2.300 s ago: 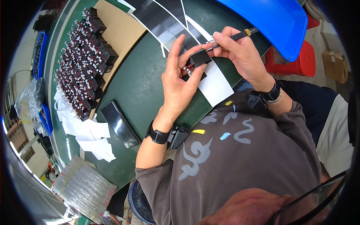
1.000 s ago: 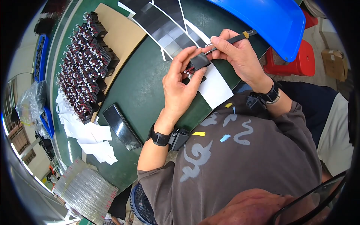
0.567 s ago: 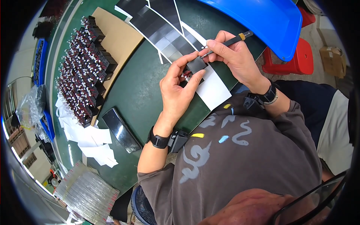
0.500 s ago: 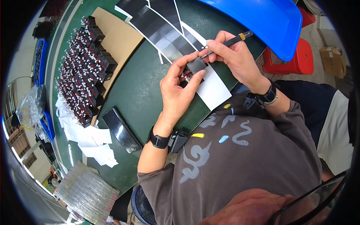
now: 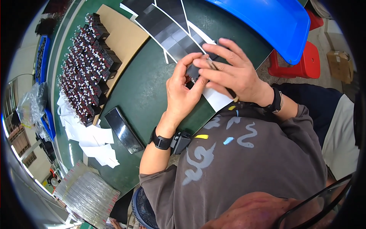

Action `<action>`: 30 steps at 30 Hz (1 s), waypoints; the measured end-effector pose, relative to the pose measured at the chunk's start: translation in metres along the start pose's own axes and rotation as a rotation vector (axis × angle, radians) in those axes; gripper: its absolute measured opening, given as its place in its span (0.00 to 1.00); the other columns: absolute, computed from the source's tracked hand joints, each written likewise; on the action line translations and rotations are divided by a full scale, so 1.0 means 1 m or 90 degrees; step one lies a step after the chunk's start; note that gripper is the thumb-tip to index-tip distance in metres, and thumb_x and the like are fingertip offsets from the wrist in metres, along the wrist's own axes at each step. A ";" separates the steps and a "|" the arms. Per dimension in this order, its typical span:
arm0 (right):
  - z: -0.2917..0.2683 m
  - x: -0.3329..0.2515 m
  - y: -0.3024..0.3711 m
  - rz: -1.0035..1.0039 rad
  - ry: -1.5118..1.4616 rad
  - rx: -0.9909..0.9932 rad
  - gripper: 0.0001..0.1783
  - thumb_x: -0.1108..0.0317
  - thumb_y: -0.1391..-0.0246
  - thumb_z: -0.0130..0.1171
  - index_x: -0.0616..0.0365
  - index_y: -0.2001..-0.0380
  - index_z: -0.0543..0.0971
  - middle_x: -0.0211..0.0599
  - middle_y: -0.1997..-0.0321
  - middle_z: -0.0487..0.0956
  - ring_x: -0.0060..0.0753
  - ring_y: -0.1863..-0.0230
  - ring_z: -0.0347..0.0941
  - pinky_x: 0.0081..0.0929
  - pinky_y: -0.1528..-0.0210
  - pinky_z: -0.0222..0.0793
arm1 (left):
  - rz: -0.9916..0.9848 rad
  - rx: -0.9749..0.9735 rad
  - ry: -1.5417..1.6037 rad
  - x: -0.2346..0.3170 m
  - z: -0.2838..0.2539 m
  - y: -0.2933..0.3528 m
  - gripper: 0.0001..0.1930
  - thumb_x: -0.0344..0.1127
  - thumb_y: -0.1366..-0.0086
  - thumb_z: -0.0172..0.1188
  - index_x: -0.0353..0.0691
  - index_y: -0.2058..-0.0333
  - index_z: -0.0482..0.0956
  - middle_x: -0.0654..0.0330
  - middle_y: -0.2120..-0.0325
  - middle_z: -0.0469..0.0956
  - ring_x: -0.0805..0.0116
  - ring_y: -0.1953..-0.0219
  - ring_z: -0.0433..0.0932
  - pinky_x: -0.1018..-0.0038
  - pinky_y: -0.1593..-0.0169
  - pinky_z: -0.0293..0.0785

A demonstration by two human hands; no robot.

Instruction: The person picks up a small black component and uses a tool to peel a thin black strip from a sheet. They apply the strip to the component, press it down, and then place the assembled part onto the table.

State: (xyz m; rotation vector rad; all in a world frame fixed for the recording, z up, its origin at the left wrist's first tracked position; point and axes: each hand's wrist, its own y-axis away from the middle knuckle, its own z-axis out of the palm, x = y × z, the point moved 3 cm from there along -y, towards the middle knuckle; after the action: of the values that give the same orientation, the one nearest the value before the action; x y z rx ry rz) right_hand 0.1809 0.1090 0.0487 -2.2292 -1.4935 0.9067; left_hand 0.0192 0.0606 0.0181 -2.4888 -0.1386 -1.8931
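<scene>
My left hand point(image 5: 180, 93) pinches a small black square part point(image 5: 193, 71) between thumb and fingers, with a bit of red wire showing beside it. Over its right side comes my right hand point(image 5: 240, 76), its fingertips at the part's edge. A pair of dark tweezers point(image 5: 231, 92) with a yellowish band lies along the right palm, mostly hidden under the fingers, which are partly smeared by motion. Just beyond both hands lie sheets of black square stickers point(image 5: 167, 28) on white backing. A white sheet point(image 5: 218, 100) sticks out below the right hand.
A cardboard tray point(image 5: 127, 36) at the left bears many black parts point(image 5: 85, 72) with red wires and white plugs. Near it are a phone point(image 5: 124, 129), white paper scraps point(image 5: 91, 141) and a bundle of clear tubes point(image 5: 89, 194). A blue tray point(image 5: 274, 26) and red stool point(image 5: 305, 61) stand right.
My right hand has turned over the part; the tweezers have swung from pointing at it to lying back under the palm. The left hand has kept its grip on the black part.
</scene>
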 end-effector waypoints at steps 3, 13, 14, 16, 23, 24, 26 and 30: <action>0.000 -0.006 -0.004 -0.024 0.010 -0.006 0.12 0.66 0.49 0.64 0.55 0.60 0.80 0.31 0.48 0.80 0.45 0.40 0.70 0.48 0.35 0.62 | 0.008 -0.001 -0.003 0.000 -0.002 0.003 0.28 0.23 0.45 0.62 0.41 0.44 0.70 0.61 0.58 0.82 0.81 0.72 0.73 0.82 0.70 0.70; -0.001 -0.022 -0.030 -0.065 -0.110 -0.079 0.10 0.71 0.53 0.66 0.57 0.65 0.78 0.34 0.52 0.80 0.43 0.48 0.74 0.40 0.46 0.72 | 0.080 0.012 0.044 0.003 -0.015 0.017 0.44 0.21 0.46 0.61 0.44 0.31 0.53 0.60 0.66 0.81 0.75 0.73 0.73 0.78 0.70 0.70; 0.000 -0.022 -0.034 -0.026 -0.155 -0.079 0.10 0.72 0.53 0.66 0.58 0.66 0.78 0.36 0.54 0.80 0.44 0.50 0.74 0.40 0.48 0.73 | 0.067 0.010 0.046 0.000 -0.018 0.020 0.45 0.21 0.46 0.62 0.44 0.31 0.51 0.60 0.67 0.81 0.76 0.74 0.72 0.78 0.69 0.70; -0.007 -0.013 -0.034 0.054 -0.227 -0.088 0.10 0.73 0.54 0.65 0.59 0.66 0.77 0.38 0.56 0.80 0.45 0.53 0.75 0.38 0.51 0.74 | 0.052 0.001 0.066 -0.002 -0.012 0.017 0.48 0.21 0.47 0.62 0.45 0.30 0.47 0.61 0.68 0.81 0.76 0.75 0.70 0.79 0.69 0.70; -0.025 0.011 -0.016 0.012 -0.181 -0.064 0.11 0.76 0.54 0.67 0.60 0.66 0.77 0.40 0.60 0.80 0.44 0.58 0.76 0.36 0.54 0.75 | 0.056 -0.008 0.041 0.008 0.005 0.005 0.47 0.20 0.46 0.63 0.43 0.30 0.47 0.59 0.61 0.83 0.79 0.76 0.68 0.81 0.68 0.68; -0.029 0.014 -0.014 0.019 -0.179 -0.052 0.11 0.76 0.55 0.67 0.60 0.66 0.77 0.40 0.61 0.80 0.43 0.59 0.77 0.36 0.54 0.75 | 0.078 -0.005 0.050 0.008 0.008 0.003 0.47 0.20 0.45 0.63 0.42 0.30 0.47 0.59 0.59 0.83 0.80 0.75 0.68 0.82 0.68 0.68; -0.030 0.020 -0.007 0.018 -0.170 -0.019 0.11 0.77 0.55 0.67 0.60 0.66 0.77 0.40 0.62 0.81 0.43 0.60 0.77 0.35 0.56 0.75 | 0.055 -0.007 0.089 0.014 0.011 0.004 0.45 0.20 0.44 0.62 0.42 0.30 0.49 0.59 0.57 0.82 0.82 0.74 0.68 0.83 0.68 0.68; -0.039 0.033 0.002 0.061 -0.143 0.072 0.11 0.80 0.54 0.67 0.60 0.67 0.77 0.39 0.66 0.81 0.40 0.64 0.78 0.32 0.60 0.75 | 0.016 -0.019 0.146 0.013 0.012 0.004 0.40 0.20 0.42 0.61 0.39 0.33 0.54 0.59 0.53 0.81 0.85 0.72 0.69 0.85 0.67 0.67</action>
State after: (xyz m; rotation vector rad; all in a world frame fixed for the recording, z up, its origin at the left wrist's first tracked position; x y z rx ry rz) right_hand 0.2159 0.1412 0.0656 -2.1922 -1.3963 1.2754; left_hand 0.0345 0.0578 0.0278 -2.2552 -0.0770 -2.1664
